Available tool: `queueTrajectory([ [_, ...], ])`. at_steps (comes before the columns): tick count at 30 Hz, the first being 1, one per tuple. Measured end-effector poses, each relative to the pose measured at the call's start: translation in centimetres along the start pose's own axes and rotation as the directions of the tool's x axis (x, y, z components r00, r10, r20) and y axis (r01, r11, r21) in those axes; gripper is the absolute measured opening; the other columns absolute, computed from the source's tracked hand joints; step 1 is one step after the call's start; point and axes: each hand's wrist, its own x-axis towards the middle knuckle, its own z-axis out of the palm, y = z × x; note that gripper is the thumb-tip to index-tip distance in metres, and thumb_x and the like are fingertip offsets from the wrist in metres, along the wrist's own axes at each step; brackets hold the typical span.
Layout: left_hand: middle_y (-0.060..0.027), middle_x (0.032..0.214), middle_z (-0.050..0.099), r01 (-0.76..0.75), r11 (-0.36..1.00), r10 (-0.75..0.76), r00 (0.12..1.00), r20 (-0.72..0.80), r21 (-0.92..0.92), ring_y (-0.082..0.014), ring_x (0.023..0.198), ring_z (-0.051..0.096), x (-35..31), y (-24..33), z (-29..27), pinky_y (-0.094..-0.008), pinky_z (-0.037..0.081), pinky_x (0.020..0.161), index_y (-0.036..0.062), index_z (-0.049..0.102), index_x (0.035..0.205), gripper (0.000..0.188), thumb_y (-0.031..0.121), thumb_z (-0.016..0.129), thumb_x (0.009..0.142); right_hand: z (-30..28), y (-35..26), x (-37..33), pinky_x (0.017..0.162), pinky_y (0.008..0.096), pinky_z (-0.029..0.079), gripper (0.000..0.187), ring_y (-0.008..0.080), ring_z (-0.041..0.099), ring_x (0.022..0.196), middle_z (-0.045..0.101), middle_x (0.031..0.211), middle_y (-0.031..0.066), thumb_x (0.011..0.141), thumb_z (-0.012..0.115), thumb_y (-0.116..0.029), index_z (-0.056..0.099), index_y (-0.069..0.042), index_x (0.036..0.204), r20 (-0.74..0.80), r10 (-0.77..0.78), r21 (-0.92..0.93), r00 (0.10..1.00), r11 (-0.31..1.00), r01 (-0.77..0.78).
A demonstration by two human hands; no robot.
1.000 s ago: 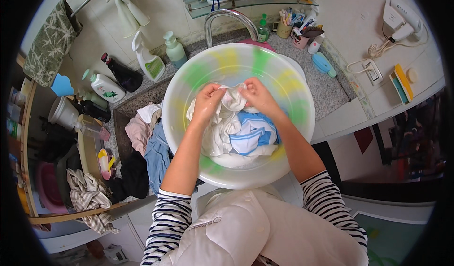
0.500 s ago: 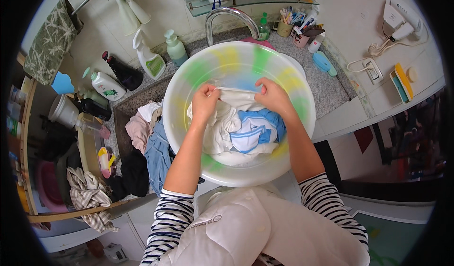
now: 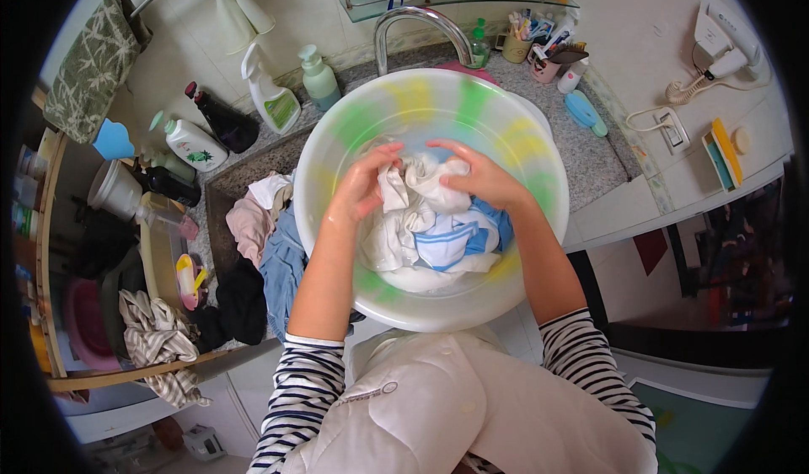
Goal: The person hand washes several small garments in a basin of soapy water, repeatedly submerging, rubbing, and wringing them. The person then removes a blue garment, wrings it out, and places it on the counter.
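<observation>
A large white basin (image 3: 330, 284) with green and yellow patches holds water and wet laundry. Both hands are inside it, on a bunched white garment (image 3: 430, 183). My left hand (image 3: 362, 183) curves loosely around the garment's left side, its fingers partly spread. On the other side, my right hand (image 3: 489, 181) grips a fold between thumb and fingers, with the index finger stretched out. Below the hands lies a blue and white striped garment (image 3: 447, 242), among more white cloth (image 3: 392, 246) in the water.
Left of the basin, pink, denim and black clothes (image 3: 286, 259) lie heaped in a stone sink (image 3: 223, 192). A curved faucet (image 3: 419, 15) rises behind. Several bottles (image 3: 274, 95) line the back left counter. A toothbrush cup (image 3: 516, 46) and a blue brush (image 3: 583, 112) sit back right.
The white garment was stretched taut between both pinching hands; now it is slack and bunched. My left hand has loosened and its fingers have spread. The view has shifted slightly.
</observation>
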Motion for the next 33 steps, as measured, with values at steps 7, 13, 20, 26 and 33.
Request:
queueTrajectory([
  [7, -0.0077, 0.098, 0.057, -0.151, 0.987, 0.158, 0.977, 0.142, -0.058, -0.0197, 0.093, 0.058, -0.1, 0.3, 0.8, -0.0337, 0.048, 0.083, 0.0020, 0.043, 0.124, 0.043, 0.003, 0.049, 0.081, 0.0, 3.2, 1.6, 0.078, 0.0241, 0.044, 0.028, 0.0090, 0.052, 0.093, 0.057, 0.105, 0.0034, 0.085, 0.058, -0.015, 0.059, -0.004, 0.111, 0.042, 0.057, -0.022, 0.998, 0.998, -0.056],
  [13, -0.0108, 0.111, 0.057, -0.262, 0.937, 0.244, 0.964, 0.106, 0.232, -0.0165, 0.098, 0.056, -1.3, 0.9, 2.2, -0.0295, 0.045, 0.086, 0.0028, 0.043, 0.124, 0.036, 0.005, 0.049, 0.088, 0.6, 2.5, 1.5, 0.073, 0.0245, 0.046, 0.031, 0.0098, 0.056, 0.081, 0.061, 0.093, 0.0014, 0.087, 0.060, -0.025, 0.059, -0.003, 0.108, 0.008, 0.054, -0.293, 0.998, 0.955, -0.050],
  [20, -0.0104, 0.117, 0.055, -0.466, 0.743, 0.409, 0.884, 0.226, 0.480, -0.0117, 0.098, 0.055, -1.1, 0.8, 1.2, -0.0249, 0.044, 0.083, 0.0046, 0.043, 0.125, 0.044, -0.002, 0.053, 0.083, -1.6, 2.8, 1.7, 0.072, 0.0243, 0.045, 0.033, 0.0094, 0.056, 0.081, 0.060, 0.091, 0.0028, 0.087, 0.059, -0.033, 0.060, -0.003, 0.102, 0.018, 0.272, 0.119, 0.962, 0.955, -0.272],
  [26, -0.0124, 0.123, 0.050, -0.443, 0.801, 0.293, 0.877, 0.381, 0.403, -0.0145, 0.109, 0.050, -2.1, 1.0, 2.5, -0.0250, 0.043, 0.087, 0.0044, 0.041, 0.127, 0.051, -0.005, 0.053, 0.079, 0.6, 2.7, 1.2, 0.073, 0.0254, 0.043, 0.031, 0.0099, 0.054, 0.083, 0.060, 0.090, 0.0027, 0.086, 0.060, -0.037, 0.063, -0.008, 0.098, 0.025, 0.152, -0.055, 0.988, 0.987, -0.150],
  [33, -0.0077, 0.102, 0.055, -0.423, 0.626, 0.507, 0.859, 0.071, 0.655, -0.0110, 0.086, 0.055, -0.2, -0.9, 0.6, -0.0225, 0.046, 0.072, 0.0031, 0.048, 0.114, 0.038, 0.003, 0.058, 0.078, -0.1, 2.7, 1.7, 0.066, 0.0217, 0.044, 0.026, 0.0047, 0.054, 0.075, 0.061, 0.084, -0.0001, 0.086, 0.061, -0.029, 0.061, -0.006, 0.097, -0.006, 0.178, 0.125, 0.984, 0.976, -0.176],
])
